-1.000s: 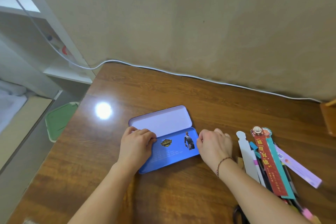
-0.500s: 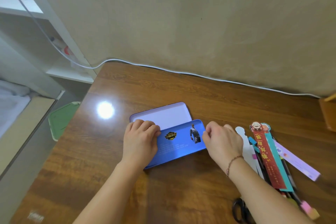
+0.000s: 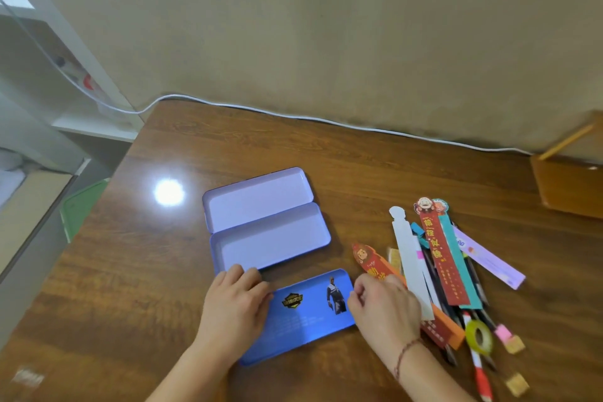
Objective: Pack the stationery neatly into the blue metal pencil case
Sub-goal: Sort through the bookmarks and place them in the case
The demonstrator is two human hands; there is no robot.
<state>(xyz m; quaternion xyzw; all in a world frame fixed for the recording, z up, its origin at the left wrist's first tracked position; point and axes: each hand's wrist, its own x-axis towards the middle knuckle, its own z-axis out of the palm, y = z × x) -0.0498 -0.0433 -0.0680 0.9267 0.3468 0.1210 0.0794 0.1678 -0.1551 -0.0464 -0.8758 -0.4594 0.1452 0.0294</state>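
White cable (image 3: 326, 121) along wall; wooden table (image 3: 375, 173); green mat (image 3: 81, 206) beside.

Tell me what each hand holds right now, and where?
Both hold the blue printed metal lid by its short ends: left hand on its left end, right hand on its right.

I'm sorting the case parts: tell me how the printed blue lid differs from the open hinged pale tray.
The printed blue metal lid lies nearest the person, outer face up with a badge and figure; the open hinged pale lilac tray lies behind it, hollow side up and plain. Both hands hold the lid, left hand and right hand; nothing touches the tray. Both are rounded rectangles.
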